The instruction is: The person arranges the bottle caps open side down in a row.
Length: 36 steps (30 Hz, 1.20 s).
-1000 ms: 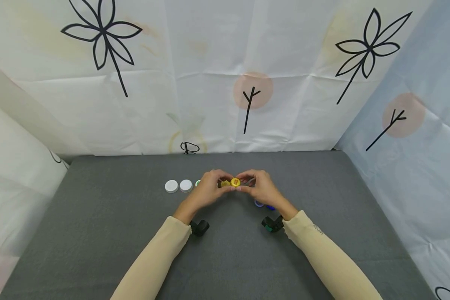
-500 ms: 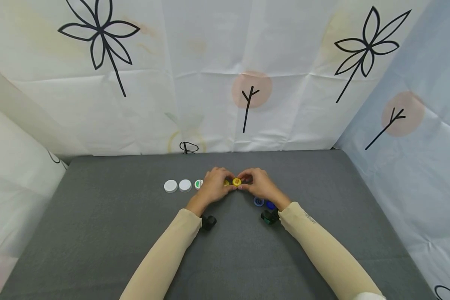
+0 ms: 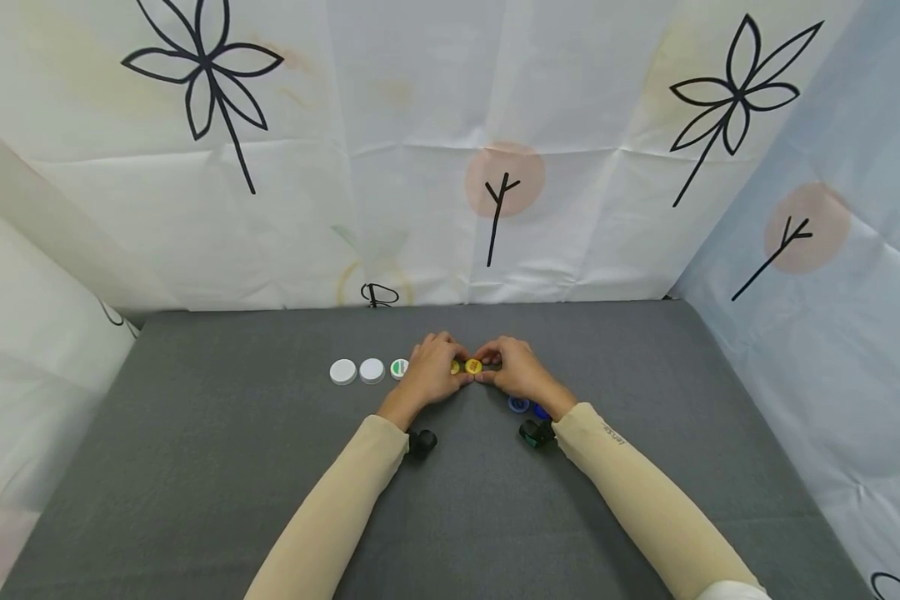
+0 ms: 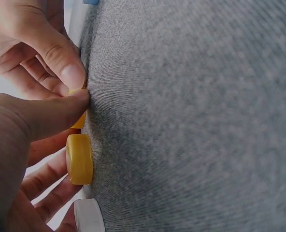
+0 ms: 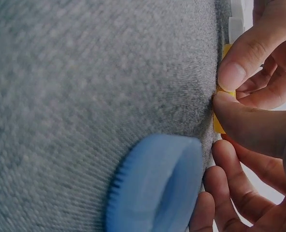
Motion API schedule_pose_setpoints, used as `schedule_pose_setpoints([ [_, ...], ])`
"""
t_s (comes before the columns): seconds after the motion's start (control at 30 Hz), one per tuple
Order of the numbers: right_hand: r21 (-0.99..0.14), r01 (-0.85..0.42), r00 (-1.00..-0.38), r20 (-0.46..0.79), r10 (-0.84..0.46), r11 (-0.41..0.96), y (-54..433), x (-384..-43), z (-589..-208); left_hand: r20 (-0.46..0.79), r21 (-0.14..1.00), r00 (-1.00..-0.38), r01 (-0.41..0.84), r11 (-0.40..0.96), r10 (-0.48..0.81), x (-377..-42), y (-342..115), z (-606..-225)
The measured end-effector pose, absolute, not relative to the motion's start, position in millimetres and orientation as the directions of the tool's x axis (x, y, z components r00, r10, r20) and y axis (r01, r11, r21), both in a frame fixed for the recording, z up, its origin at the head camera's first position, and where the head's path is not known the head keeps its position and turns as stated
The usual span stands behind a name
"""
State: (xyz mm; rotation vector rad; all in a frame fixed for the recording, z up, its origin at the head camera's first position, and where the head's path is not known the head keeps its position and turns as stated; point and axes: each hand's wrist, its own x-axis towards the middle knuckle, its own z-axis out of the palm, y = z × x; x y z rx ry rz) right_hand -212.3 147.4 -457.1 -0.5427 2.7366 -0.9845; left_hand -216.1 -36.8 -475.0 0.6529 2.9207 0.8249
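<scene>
White cloth (image 3: pixel 412 167) with black flowers and twigs on it was hung behind the grey surface (image 3: pixel 450 517). One yellow cap (image 3: pixel 473 367) was held between two hands, with its round top turned up. It was pinched on one side by the fingers of the left hand (image 3: pixel 427 372) and on the other by the fingers of the right hand (image 3: pixel 522 371). Both pinches were narrow, and the thumb tips were pressed close together along the cap's near edge. Just beside it, a second yellow cap (image 4: pixel 80 159) was partly hidden by the left hand. Farther left, a green and white cap (image 3: pixel 399 368) and two white caps (image 3: pixel 342 372) were lined up. Near the right wrist, a pale blue cap (image 3: pixel 518 404) and a dark blue cap (image 3: pixel 541 412) were seen.
</scene>
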Motion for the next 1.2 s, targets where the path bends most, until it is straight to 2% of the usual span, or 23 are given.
schedule_pose_setpoints([
  [0.3,-0.642,-0.306,-0.910,-0.021,-0.415,0.703,157,-205,-452,0.095,0.522,-0.915,0.381,0.763,0.392,-210,-38,-471],
  [0.67,-0.650,-0.314,-0.910,-0.001,-0.414,0.692,194,-180,-450,0.166,0.583,-0.887,0.441,0.683,0.430,-181,-30,-460],
  [0.93,-0.660,-0.304,-0.907,-0.019,-0.421,0.687,218,-162,-454,0.131,0.668,-0.858,0.446,0.596,0.496,-165,-11,-467],
  [1.2,-0.616,-0.323,-0.911,-0.002,-0.412,0.718,225,-155,-460,0.076,0.678,-0.871,0.402,0.615,0.485,-159,2,-472],
])
